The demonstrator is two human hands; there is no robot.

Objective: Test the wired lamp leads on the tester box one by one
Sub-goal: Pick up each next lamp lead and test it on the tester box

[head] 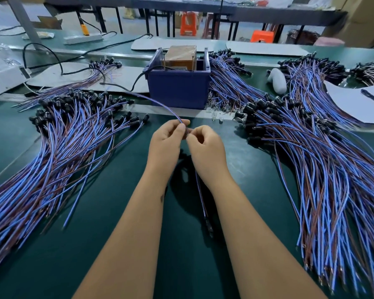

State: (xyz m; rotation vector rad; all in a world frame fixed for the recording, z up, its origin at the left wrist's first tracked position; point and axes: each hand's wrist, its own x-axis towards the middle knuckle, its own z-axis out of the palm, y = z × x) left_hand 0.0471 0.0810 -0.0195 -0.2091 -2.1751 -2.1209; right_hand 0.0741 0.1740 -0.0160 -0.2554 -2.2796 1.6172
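A dark green table (108, 212) fills the view, its near edge cut off by the bottom of the frame. Along its left side lies a broad sheaf of blue and brown wired lamp leads (58, 147), their black lamp heads bunched toward the far end. A still larger sheaf (315, 160) spreads over the right side, heads toward the middle of the table and bare wire ends fanning to the near right corner. More bundles (231, 78) lie behind, toward the far edge.

At the middle of the far side stands the tester box (178, 87), a dark blue open-topped bin with a brown taped block (181, 56) inside; a black cable (136, 83) runs from its left wall. A label on the block is too small to read. White sheets (354, 102) lie at the right edge.

Over the middle of the table, just before the box, both hands meet. The left hand (165, 143) pinches a single lead (160, 104) between thumb and curled fingers; it arcs up and left toward the left sheaf. The right hand (205, 145), fingers curled in, seems to pinch the same lead at its tip, though the contact is blurred. Another lead (203, 208) hangs down between the forearms.
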